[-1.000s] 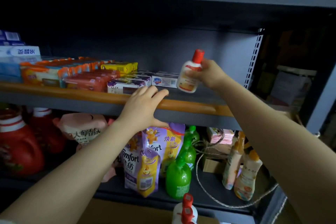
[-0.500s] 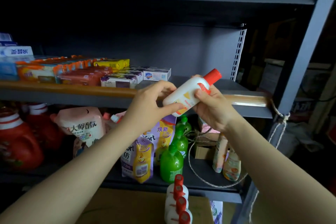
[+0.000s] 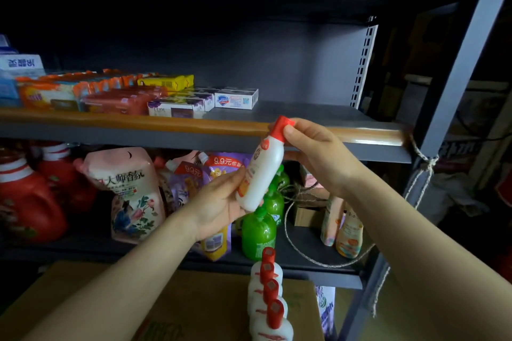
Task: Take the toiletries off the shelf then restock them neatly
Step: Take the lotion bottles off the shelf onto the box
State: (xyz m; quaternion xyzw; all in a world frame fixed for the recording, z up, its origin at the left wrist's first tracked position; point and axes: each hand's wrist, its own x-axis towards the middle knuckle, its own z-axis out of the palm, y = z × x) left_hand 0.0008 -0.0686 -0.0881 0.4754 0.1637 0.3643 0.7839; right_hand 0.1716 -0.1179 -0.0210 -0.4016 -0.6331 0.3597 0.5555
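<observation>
A small white bottle with a red cap [image 3: 261, 171] is held tilted in front of the middle shelf [image 3: 304, 116]. My left hand [image 3: 219, 202] grips its lower body from below. My right hand [image 3: 318, 152] pinches the red cap at the top. Several matching white bottles with red caps [image 3: 267, 299] stand in a row on a cardboard box [image 3: 171, 302] below. Soap boxes and packs [image 3: 177, 99] lie on the left half of the middle shelf; its right half is bare.
The lower shelf holds red detergent jugs [image 3: 30, 196], a pink refill pouch [image 3: 130, 194], purple pouches [image 3: 210, 174], green bottles [image 3: 259, 232] and small orange-print bottles [image 3: 343, 232]. A grey upright post [image 3: 457, 77] with twine [image 3: 424, 171] tied round it stands at right.
The bottle came off the shelf and lower, toward me. My left hand left the shelf edge and took the bottle's body; my right hand shifted to the cap. The view tilted down.
</observation>
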